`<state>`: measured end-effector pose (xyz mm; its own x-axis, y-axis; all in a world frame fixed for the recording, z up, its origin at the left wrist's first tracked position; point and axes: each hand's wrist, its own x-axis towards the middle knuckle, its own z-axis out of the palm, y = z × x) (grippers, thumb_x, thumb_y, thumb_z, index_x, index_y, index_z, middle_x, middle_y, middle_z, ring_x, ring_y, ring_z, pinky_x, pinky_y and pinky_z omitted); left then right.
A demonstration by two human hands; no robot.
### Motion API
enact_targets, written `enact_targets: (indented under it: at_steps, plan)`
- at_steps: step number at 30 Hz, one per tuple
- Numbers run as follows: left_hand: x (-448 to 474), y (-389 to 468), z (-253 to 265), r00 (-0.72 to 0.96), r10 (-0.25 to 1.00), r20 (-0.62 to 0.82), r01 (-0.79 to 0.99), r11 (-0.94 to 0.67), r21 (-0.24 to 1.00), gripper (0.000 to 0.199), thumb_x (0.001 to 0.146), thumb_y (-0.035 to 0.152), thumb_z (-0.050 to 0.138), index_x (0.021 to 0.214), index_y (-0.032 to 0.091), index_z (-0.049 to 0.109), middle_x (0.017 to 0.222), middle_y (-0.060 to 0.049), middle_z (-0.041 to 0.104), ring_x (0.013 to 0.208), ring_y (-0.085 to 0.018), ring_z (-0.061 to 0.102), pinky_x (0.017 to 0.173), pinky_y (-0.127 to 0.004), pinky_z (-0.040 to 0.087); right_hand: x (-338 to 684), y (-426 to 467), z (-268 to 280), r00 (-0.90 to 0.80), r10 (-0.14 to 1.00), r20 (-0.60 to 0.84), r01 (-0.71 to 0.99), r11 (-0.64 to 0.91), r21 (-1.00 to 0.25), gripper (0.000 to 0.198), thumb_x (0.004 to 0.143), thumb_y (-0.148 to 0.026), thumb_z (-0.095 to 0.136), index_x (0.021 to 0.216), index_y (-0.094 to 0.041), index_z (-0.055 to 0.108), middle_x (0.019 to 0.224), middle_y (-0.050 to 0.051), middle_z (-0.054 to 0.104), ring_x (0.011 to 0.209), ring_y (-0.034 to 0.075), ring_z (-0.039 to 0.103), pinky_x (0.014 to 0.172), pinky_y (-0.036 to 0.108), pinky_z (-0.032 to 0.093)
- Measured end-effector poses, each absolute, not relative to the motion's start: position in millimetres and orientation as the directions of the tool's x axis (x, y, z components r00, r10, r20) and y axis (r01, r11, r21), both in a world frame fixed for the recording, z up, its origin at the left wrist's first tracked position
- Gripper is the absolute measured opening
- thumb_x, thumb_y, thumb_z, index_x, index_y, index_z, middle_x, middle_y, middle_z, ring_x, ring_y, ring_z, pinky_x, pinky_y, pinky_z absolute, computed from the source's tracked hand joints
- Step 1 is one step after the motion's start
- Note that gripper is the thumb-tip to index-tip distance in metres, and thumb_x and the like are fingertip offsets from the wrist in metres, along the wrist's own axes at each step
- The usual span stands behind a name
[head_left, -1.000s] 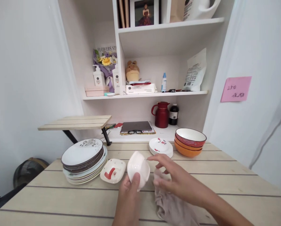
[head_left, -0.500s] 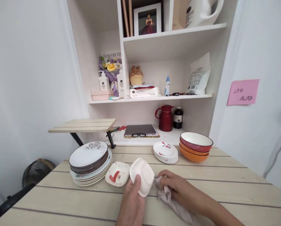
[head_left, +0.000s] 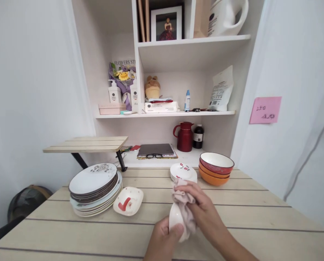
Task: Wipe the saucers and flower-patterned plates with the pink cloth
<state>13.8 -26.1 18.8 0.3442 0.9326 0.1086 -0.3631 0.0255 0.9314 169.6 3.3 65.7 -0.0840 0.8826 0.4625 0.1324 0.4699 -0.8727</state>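
Observation:
My left hand point(head_left: 165, 237) grips a small white dish point(head_left: 176, 219), tilted on its side above the table, its thumb on the near side. With my right hand point(head_left: 201, 206) I hold a crumpled pale greyish-pink cloth point(head_left: 184, 199) against the dish's right side; the cloth hides part of the dish. Left of my hands, a squarish white dish with a red pattern point(head_left: 128, 201) rests on the table. Beyond the cloth is a stack of small white plates with red flowers point(head_left: 184, 171), its front partly covered by the cloth.
A tall stack of larger plates point(head_left: 93, 181) stands on the left below a raised wooden shelf point(head_left: 85, 144). Several nested bowls point(head_left: 216, 168) sit at the back right. Behind the table are a closed laptop point(head_left: 155, 149), glasses point(head_left: 154, 156), a red jug point(head_left: 185, 137) and a dark bottle point(head_left: 198, 137).
My right hand has lifted the cloth from the table and brought it against the dish. My left hand has shifted right and turned the dish edge-on. The view has shifted slightly right.

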Motion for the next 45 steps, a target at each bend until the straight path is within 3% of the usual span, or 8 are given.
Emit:
enact_targets:
  at_steps: [5, 12, 19, 25, 32, 36, 40, 45]
  plan:
    - [11.9, -25.3, 19.5, 0.278, 0.954, 0.108, -0.458, 0.033, 0.888, 0.047, 0.074, 0.048, 0.073, 0.106, 0.014, 0.071, 0.094, -0.011, 0.071, 0.088, -0.024, 0.062, 0.089, -0.034, 0.042, 155.3, -9.4, 61.3, -0.350, 0.823, 0.447, 0.207, 0.533, -0.820, 0.040, 0.084, -0.038, 0.060, 0.124, -0.038, 0.061, 0.152, 0.003, 0.033, 0.140, 0.032, 0.025, 0.114, 0.052, 0.020]
    - [10.6, -23.5, 15.6, 0.307, 0.942, 0.137, -0.368, -0.015, 0.930, 0.046, 0.075, 0.047, 0.072, 0.102, 0.010, 0.071, 0.086, -0.010, 0.070, 0.086, -0.024, 0.061, 0.082, -0.033, 0.043, 159.8, 2.3, 56.8, -0.153, 0.880, 0.449, 0.160, 0.470, -0.868, 0.023, 0.087, -0.026, 0.053, 0.100, -0.031, 0.071, 0.130, 0.007, 0.051, 0.126, 0.028, 0.044, 0.107, 0.046, 0.033]
    - [15.1, -17.5, 8.3, 0.161, 0.983, 0.091, -0.445, -0.010, 0.895, 0.038, 0.072, 0.044, 0.074, 0.100, 0.018, 0.071, 0.086, -0.009, 0.068, 0.088, -0.024, 0.061, 0.085, -0.037, 0.047, 142.8, -8.4, 50.8, -0.507, 0.571, 0.645, 0.362, 0.821, -0.442, 0.037, 0.084, -0.016, 0.053, 0.108, -0.040, 0.069, 0.126, 0.004, 0.060, 0.112, 0.027, 0.052, 0.094, 0.044, 0.040]
    - [12.0, -18.5, 5.4, 0.304, 0.940, 0.155, -0.541, 0.036, 0.840, 0.038, 0.080, 0.039, 0.069, 0.107, 0.012, 0.070, 0.094, -0.013, 0.070, 0.097, -0.026, 0.061, 0.093, -0.039, 0.041, 170.5, 16.7, 50.4, -0.195, 0.826, 0.528, 0.416, 0.558, -0.718, 0.037, 0.083, -0.011, 0.043, 0.102, -0.028, 0.069, 0.118, 0.009, 0.058, 0.113, 0.026, 0.054, 0.096, 0.043, 0.042]
    - [11.6, -16.4, -5.7, 0.190, 0.972, 0.136, -0.615, 0.011, 0.788, 0.033, 0.071, 0.030, 0.077, 0.101, 0.018, 0.072, 0.095, -0.009, 0.071, 0.101, -0.027, 0.060, 0.093, -0.037, 0.043, 133.9, -16.1, 46.0, -0.535, 0.458, 0.710, 0.474, 0.858, -0.196, 0.025, 0.086, -0.022, 0.059, 0.103, -0.038, 0.069, 0.126, -0.001, 0.062, 0.107, 0.024, 0.054, 0.089, 0.040, 0.042]
    - [10.9, -20.1, 5.3, 0.266, 0.957, 0.119, -0.637, 0.082, 0.767, 0.033, 0.079, 0.029, 0.071, 0.110, 0.016, 0.070, 0.103, -0.012, 0.071, 0.109, -0.028, 0.060, 0.100, -0.040, 0.040, 148.4, -2.2, 48.6, -0.314, 0.635, 0.706, 0.490, 0.745, -0.452, 0.028, 0.089, -0.024, 0.048, 0.103, -0.034, 0.071, 0.127, 0.004, 0.060, 0.112, 0.025, 0.054, 0.091, 0.041, 0.044]
    - [6.1, -20.8, 16.9, 0.322, 0.937, 0.136, -0.775, 0.179, 0.607, 0.037, 0.089, 0.026, 0.059, 0.125, 0.019, 0.062, 0.118, -0.012, 0.069, 0.120, -0.025, 0.056, 0.110, -0.040, 0.032, 167.8, 17.0, 49.7, -0.142, 0.900, 0.412, 0.193, 0.434, -0.880, 0.030, 0.088, -0.038, 0.048, 0.105, -0.026, 0.069, 0.118, 0.008, 0.063, 0.101, 0.025, 0.059, 0.077, 0.035, 0.050]
    - [-0.7, -15.2, 14.3, 0.322, 0.932, 0.165, -0.855, 0.212, 0.473, 0.043, 0.096, 0.020, 0.045, 0.138, 0.024, 0.049, 0.128, -0.009, 0.064, 0.126, -0.021, 0.052, 0.115, -0.038, 0.028, 162.4, 17.3, 49.7, -0.121, 0.989, 0.088, -0.118, 0.073, -0.990, 0.047, 0.076, -0.054, 0.063, 0.111, -0.023, 0.065, 0.105, 0.007, 0.070, 0.064, 0.015, 0.056, 0.046, 0.021, 0.036]
